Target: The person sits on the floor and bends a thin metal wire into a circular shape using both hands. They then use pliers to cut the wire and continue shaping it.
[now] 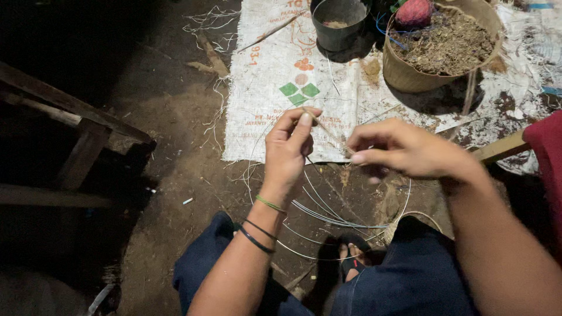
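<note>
My left hand (288, 149) pinches one end of a thin pale strand (328, 133) between thumb and forefinger. My right hand (404, 149) pinches the strand's other end, a hand's width to the right. Both hands hover above a hoop of thin wire (328, 219) with several loose wire loops, which rests over my knees in dark blue trousers. Thin bands, green and black, circle my left wrist.
A printed white woven sack (275, 76) lies on the dirt ground ahead. On it stand a dark pot (338, 26) and a woven basket (410, 70) of brown fibre with a red lump. Wooden beams (76, 117) sit at left; a plank and red cloth (547, 146) at right.
</note>
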